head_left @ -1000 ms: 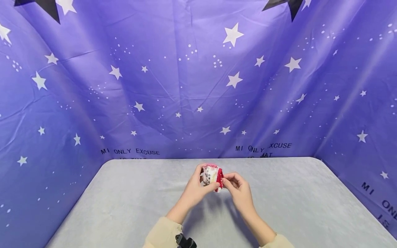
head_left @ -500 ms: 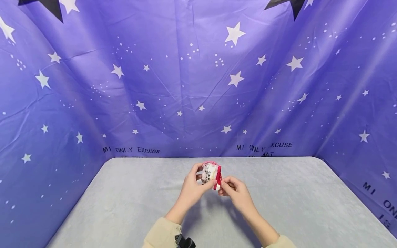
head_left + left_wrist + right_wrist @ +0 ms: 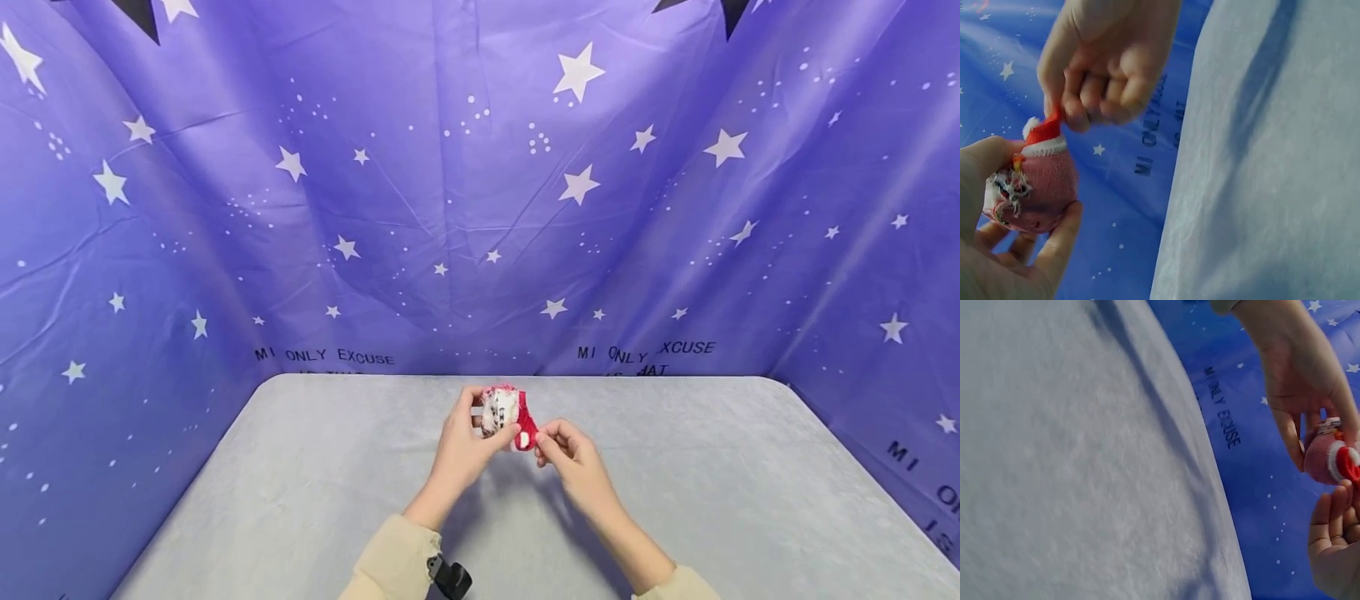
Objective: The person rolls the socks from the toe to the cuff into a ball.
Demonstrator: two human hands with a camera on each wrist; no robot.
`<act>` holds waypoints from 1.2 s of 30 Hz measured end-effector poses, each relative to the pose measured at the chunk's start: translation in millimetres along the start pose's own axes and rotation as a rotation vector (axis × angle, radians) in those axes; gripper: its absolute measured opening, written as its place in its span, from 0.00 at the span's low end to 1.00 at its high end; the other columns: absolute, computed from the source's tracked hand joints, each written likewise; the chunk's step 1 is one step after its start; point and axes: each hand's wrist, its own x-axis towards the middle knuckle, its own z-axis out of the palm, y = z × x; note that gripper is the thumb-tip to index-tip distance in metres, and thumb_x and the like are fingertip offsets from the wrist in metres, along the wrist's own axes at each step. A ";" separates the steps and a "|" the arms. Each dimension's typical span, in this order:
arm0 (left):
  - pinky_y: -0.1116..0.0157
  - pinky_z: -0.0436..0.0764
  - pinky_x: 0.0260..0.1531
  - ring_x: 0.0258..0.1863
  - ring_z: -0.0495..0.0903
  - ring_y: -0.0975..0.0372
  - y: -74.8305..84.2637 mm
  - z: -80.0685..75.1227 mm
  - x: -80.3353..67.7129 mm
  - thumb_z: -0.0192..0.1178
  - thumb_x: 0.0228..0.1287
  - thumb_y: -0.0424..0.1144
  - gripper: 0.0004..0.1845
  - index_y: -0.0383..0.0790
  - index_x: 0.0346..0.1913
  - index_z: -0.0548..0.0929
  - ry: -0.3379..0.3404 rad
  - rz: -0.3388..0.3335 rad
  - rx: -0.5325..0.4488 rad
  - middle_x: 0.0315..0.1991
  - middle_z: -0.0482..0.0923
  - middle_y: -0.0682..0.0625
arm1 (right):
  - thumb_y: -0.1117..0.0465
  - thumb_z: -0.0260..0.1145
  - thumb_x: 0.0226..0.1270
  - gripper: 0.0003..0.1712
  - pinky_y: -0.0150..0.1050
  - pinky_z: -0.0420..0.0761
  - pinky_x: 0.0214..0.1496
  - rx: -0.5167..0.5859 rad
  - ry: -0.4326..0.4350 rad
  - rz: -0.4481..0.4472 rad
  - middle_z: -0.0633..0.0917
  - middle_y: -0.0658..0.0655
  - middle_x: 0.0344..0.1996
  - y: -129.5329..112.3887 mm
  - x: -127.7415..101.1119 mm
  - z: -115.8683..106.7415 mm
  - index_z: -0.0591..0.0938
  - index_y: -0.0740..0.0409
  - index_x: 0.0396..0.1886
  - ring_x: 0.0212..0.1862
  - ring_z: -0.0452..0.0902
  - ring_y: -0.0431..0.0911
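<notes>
**Sock ball held up between both hands**

Sock ball (image 3: 501, 410), pink and white with a red cuff, held in the air above the grey surface (image 3: 300, 500), between the two hands. Cupped by the left hand (image 3: 461, 450), fingers curled round the far side and thumb pressed against the near side. Red cuff (image 3: 527, 429) pinched by the thumb and fingertips of the right hand (image 3: 573, 462), just to the right of the ball. Seen from the left wrist: pink body resting in the left palm, white band and red edge sticking up toward the right hand's bunched fingers (image 3: 1094, 94). Seen from the right wrist: ball (image 3: 1325, 459) gripped between left thumb and fingers, red edge facing the right hand. Beyond the hands, purple curtain (image 3: 450, 183) with white stars. Cream sleeves (image 3: 390, 562) on both arms, near the bottom edge.
</notes>
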 end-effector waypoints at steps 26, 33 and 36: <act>0.68 0.85 0.39 0.40 0.85 0.61 -3.1 -10.5 1.5 0.70 0.56 0.31 0.29 0.37 0.60 0.71 -0.146 -0.090 -0.304 0.52 0.83 0.35 | 0.72 0.66 0.62 0.06 0.32 0.84 0.46 -0.187 0.088 -0.291 0.86 0.56 0.38 -16.4 1.4 3.6 0.80 0.59 0.30 0.40 0.83 0.40; 0.63 0.87 0.45 0.47 0.81 0.58 -5.1 -5.5 10.1 0.69 0.60 0.36 0.33 0.33 0.67 0.70 -0.235 -0.152 -0.268 0.59 0.76 0.34 | 0.72 0.66 0.63 0.03 0.29 0.84 0.38 -0.098 0.069 -0.073 0.84 0.63 0.36 -8.9 12.5 -1.3 0.80 0.68 0.32 0.35 0.81 0.35; 0.62 0.87 0.45 0.47 0.80 0.57 -10.7 -0.9 14.8 0.69 0.60 0.36 0.34 0.29 0.68 0.69 -0.246 -0.189 -0.221 0.58 0.74 0.34 | 0.73 0.66 0.63 0.03 0.30 0.85 0.38 -0.089 0.072 0.010 0.84 0.63 0.35 -2.8 18.3 -4.1 0.79 0.70 0.33 0.31 0.81 0.35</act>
